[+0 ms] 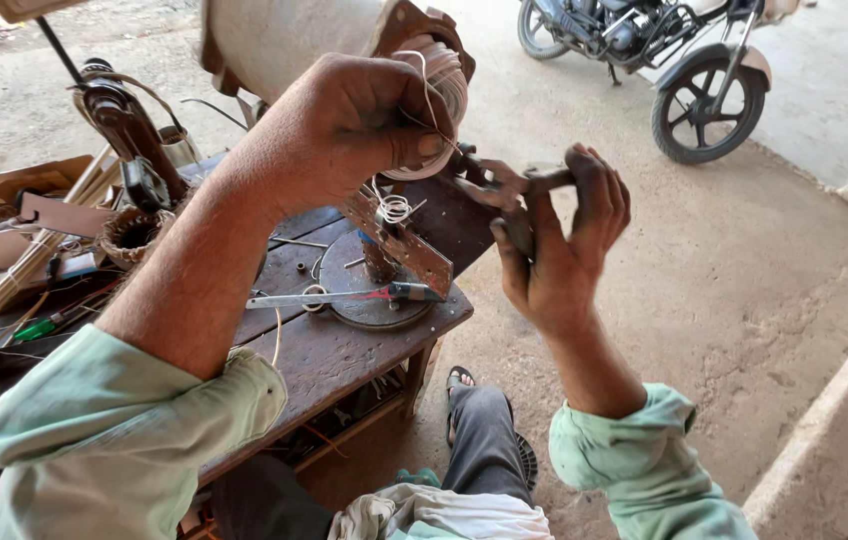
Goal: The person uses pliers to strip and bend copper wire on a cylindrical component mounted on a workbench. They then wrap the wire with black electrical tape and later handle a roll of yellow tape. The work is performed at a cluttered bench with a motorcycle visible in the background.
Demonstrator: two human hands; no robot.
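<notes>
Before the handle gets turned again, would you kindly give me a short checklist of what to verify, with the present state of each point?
1. Left hand pinches the pale wire at the spool: ok.
2. Right hand grips the crank handle: ok.
3. Wire runs unbroken down to the small coil: cannot tell, partly hidden.
4. Screwdriver lies flat on the wooden bench, apart from both hands: ok.
5. Turns lie even on the spool: cannot tell.
</notes>
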